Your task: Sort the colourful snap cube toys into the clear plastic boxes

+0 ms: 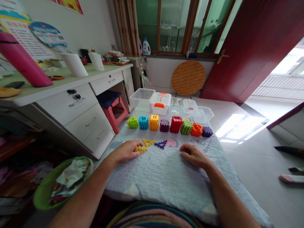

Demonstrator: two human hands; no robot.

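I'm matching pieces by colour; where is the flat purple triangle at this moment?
In the head view, the purple triangle lies on the cloth between the left hand and the right hand, just right of a yellow triangle, beside the pink heart.

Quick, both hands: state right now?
Left hand: fingers at a yellow triangular piece; whether they grip it cannot be told.
Right hand: loosely curled, partly open, nothing visible in it.

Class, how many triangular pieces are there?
3: a yellow piece by the left hand, second yellow piece just beyond, purple piece to their right; the hand may hide more.
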